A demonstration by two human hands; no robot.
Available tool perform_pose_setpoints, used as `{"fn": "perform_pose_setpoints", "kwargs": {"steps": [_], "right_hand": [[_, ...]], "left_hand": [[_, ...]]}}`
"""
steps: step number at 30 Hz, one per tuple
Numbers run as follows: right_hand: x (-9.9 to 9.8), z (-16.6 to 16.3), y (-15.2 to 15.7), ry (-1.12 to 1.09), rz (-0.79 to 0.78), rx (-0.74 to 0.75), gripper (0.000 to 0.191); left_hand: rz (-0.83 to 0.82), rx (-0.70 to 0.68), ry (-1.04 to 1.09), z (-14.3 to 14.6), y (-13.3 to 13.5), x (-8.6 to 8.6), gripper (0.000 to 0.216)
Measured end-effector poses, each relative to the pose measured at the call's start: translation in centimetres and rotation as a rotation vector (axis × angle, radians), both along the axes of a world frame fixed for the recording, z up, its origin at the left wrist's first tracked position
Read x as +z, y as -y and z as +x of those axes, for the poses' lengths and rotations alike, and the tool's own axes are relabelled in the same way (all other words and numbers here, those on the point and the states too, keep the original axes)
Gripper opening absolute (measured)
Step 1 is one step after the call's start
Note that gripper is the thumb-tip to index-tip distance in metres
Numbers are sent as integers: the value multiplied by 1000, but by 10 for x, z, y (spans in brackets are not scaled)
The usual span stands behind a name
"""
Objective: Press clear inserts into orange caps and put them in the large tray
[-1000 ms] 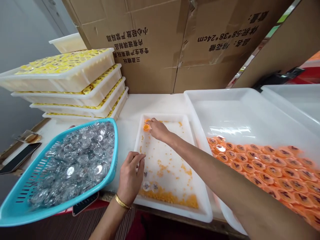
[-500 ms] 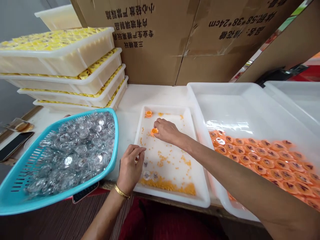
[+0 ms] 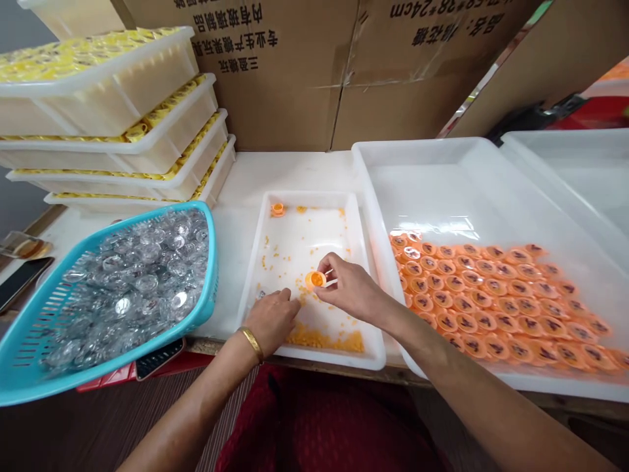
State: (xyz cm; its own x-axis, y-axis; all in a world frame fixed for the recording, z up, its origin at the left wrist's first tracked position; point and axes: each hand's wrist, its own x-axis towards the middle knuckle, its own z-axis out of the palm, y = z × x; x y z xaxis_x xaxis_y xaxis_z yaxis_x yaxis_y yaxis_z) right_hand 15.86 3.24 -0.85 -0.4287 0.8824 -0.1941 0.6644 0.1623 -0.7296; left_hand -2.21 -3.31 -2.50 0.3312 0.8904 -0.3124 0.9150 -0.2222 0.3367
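My right hand (image 3: 348, 286) pinches a small orange cup (image 3: 314, 280) over the small white tray (image 3: 361, 262). Close to its left, my left hand (image 3: 272, 318) rests in the tray with fingers curled; what it holds is hidden. It wears a gold bangle. Loose yellow-orange beads (image 3: 324, 339) lie scattered in the tray and heaped along its near edge. A second orange cup (image 3: 278, 209) sits at the tray's far left corner.
A blue basket (image 3: 29, 380) of clear plastic lids stands at the left. Stacked white trays (image 3: 162, 85) of yellow pieces are behind it. A large white tub (image 3: 442, 177) at the right holds rows of filled orange cups (image 3: 491, 295). Cardboard boxes (image 3: 295, 78) stand behind. A phone (image 3: 19, 280) lies far left.
My right hand has drawn back from the tray's far left corner toward me, carrying an orange cup and leaving another there. My left hand shifted right to meet it. The view tilted down.
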Motion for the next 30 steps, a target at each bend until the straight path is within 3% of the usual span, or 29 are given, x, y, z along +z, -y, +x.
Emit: {"fn": "perform_pose_setpoints", "kwargs": {"steps": [2, 4, 8, 11, 15, 17, 24, 30], "right_hand": [[-1, 4, 3, -143, -33, -34, 21], [-1, 6, 4, -278, -62, -53, 21], [-5, 7, 6, -433, -70, -80, 16], [-8, 4, 8, -477, 21, -78, 16], [-7, 1, 10, -467, 105, -34, 15], [-5, 2, 9, -441, 156, -39, 15], [-2, 4, 9, -434, 147, -48, 16], [-6, 6, 8, -471, 94, 6, 21]], "left_hand": [[9, 25, 34, 0, -2, 1, 13], [28, 149, 151, -1, -5, 3, 11], [-38, 583, 717, 0, -11, 1, 10], [6, 711, 943, 10, -16, -3, 14], [243, 671, 810, 25, -21, -1, 9], [284, 628, 818, 30, -22, 3, 11], [-12, 567, 1141, 22, -25, 9, 24], [56, 514, 1077, 16, -28, 11, 25]]}}
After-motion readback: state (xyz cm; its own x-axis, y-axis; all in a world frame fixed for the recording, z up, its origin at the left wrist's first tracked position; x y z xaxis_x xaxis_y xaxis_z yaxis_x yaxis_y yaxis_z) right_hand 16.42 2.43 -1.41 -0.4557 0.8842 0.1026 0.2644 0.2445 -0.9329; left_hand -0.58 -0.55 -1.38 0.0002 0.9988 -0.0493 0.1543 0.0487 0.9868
